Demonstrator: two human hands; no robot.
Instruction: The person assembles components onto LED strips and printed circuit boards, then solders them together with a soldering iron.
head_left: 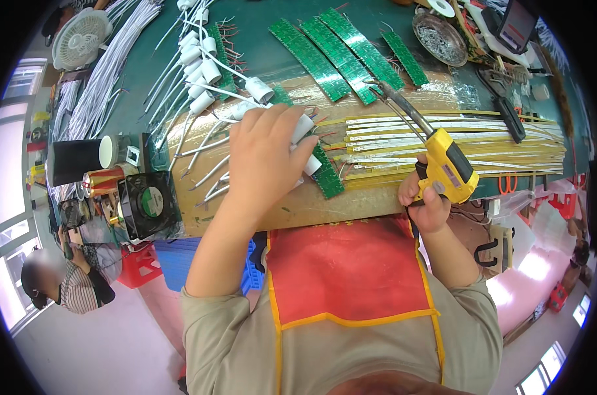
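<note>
My left hand (264,155) reaches over a row of white cylindrical lamp holders with wires; its thumb and fingers close around a white lamp holder (303,129), partly hidden by the hand. Beneath and beside it lies a narrow green circuit board (327,175). In my right hand (431,205) is a yellow and black soldering gun (451,170), its fingers wrapped round the grip. The gun's long metal tip points up and left, toward the lower ends of several green circuit boards (338,56). More lamp holders (194,69) with white leads are bunched to the upper left.
White and yellow strips (456,145) lie right of my left hand. A small black fan (148,205) and a solder wire spool (103,181) stand at left. Bundled white wires (107,82) and a white basket (81,39) lie far left; a metal dish (440,36) sits far right. Another person (81,283) is at lower left.
</note>
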